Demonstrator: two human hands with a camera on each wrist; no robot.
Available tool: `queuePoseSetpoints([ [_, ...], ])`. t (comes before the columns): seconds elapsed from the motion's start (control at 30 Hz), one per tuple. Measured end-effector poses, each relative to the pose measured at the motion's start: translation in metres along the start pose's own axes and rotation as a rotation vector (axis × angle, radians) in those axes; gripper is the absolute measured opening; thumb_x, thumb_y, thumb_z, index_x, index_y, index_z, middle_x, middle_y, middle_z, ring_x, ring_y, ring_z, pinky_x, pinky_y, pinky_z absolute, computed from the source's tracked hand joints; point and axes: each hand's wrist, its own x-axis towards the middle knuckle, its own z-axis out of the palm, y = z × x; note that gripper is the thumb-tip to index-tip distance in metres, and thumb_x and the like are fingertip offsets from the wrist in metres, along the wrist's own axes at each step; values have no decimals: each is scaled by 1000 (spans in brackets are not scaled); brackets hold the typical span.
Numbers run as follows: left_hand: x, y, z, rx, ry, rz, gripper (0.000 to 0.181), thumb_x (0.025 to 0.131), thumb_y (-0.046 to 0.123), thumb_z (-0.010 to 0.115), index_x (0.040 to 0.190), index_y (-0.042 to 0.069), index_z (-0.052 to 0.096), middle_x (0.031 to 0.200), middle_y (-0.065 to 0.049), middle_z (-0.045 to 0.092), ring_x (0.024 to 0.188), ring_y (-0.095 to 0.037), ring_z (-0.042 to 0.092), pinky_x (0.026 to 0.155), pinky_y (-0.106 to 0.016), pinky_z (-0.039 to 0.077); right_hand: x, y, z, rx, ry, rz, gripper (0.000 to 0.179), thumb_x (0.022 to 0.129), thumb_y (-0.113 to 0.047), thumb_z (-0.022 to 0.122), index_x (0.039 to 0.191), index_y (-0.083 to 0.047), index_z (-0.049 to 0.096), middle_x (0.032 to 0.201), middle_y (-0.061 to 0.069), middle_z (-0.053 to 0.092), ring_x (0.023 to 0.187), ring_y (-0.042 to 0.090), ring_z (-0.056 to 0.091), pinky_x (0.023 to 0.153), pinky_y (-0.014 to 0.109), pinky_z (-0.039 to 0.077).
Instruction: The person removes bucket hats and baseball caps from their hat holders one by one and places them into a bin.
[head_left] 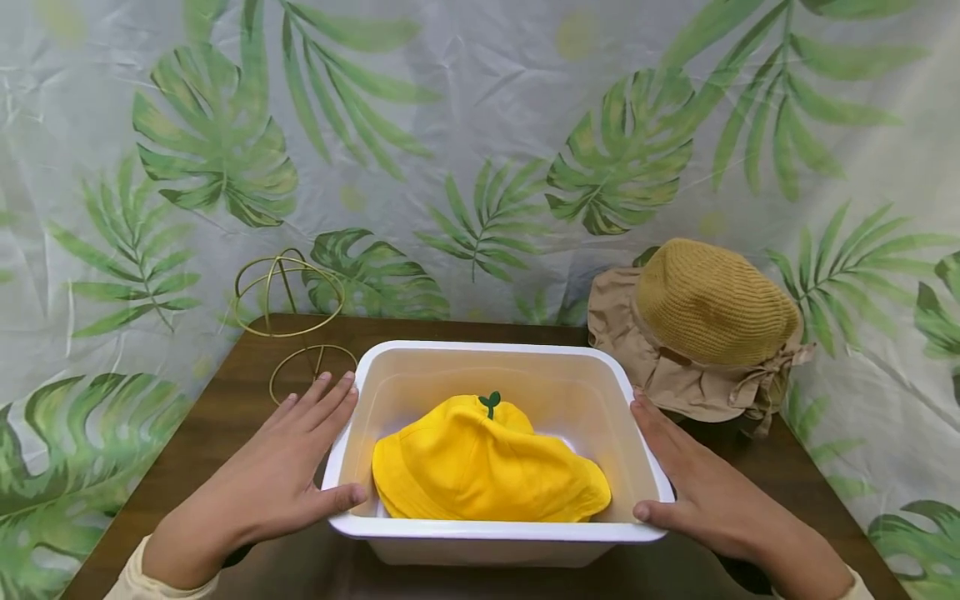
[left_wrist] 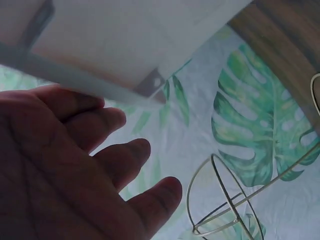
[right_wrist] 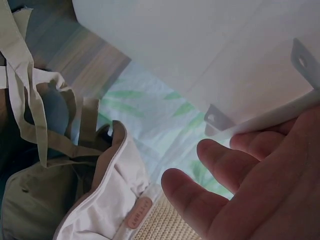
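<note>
A white plastic basin (head_left: 502, 529) stands in front of me in the head view, with a yellow bucket hat (head_left: 487, 467) inside it. A small green sprout (head_left: 491, 403) tops the hat. My left hand (head_left: 281, 467) lies along the basin's left side, fingers extended, its thumb over the rim. On the opposite side my right hand (head_left: 708, 483) does likewise, its thumb at the front right corner. The wrist views show the left fingers (left_wrist: 137, 155) and right fingers (right_wrist: 200, 192) loosely spread by the rim's outside. Whether the basin rests on the table is hard to tell.
A gold wire stand (head_left: 288, 333) is at the back left of the dark wooden table (head_left: 187, 450). At the back right sits a tan knitted hat (head_left: 712, 304) with a wide beige fabric brim and ties. A leaf-print cloth (head_left: 487, 125) hangs behind the table.
</note>
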Motion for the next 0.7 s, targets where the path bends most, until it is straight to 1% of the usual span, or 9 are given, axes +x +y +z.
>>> queuePoseSetpoints([
  [0.17, 5, 2, 1, 53, -8, 12, 100, 84, 69, 61, 151, -2, 37, 160, -13, 29, 148, -36, 19, 110, -62, 26, 1, 0, 0, 11, 3, 8, 108, 81, -43, 75, 161, -14, 9, 166, 8, 10, 147, 15, 18, 105, 4, 6],
  [0.27, 6, 7, 1, 67, -38, 10, 109, 82, 76, 56, 152, -4, 34, 160, -17, 27, 148, -37, 19, 110, -62, 26, 0, 1, 0, 9, 9, 6, 109, 80, -43, 76, 161, -14, 9, 166, 7, 10, 147, 14, 19, 105, 3, 6],
  [0.4, 6, 11, 0, 75, -78, -4, 119, 76, 83, 55, 152, -6, 31, 160, -20, 25, 148, -38, 20, 110, -62, 27, 1, 1, 1, 12, 8, -3, 108, 82, -45, 75, 161, -13, 9, 166, 11, 11, 147, 16, 18, 106, 4, 6],
  [0.47, 6, 13, -1, 76, -77, -6, 121, 74, 83, 56, 152, -6, 31, 160, -21, 25, 147, -39, 21, 110, -62, 28, 1, 0, 0, 11, 9, -6, 108, 82, -46, 75, 161, -12, 9, 165, 13, 12, 148, 17, 18, 107, 5, 6],
  [0.57, 6, 14, -1, 69, -75, -8, 121, 75, 82, 57, 152, -6, 30, 160, -21, 24, 147, -39, 21, 109, -62, 30, 1, 0, -1, -2, 12, -12, 109, 81, -47, 75, 161, -11, 10, 164, 15, 15, 147, 19, 20, 107, 5, 6],
  [0.7, 5, 16, 1, 46, -64, -11, 119, 76, 82, 57, 153, -5, 29, 161, -20, 22, 147, -40, 21, 107, -64, 32, 1, 1, -4, -55, 8, -37, 112, 79, -52, 76, 160, -8, 13, 163, 18, 19, 147, 22, 22, 109, 7, 4],
])
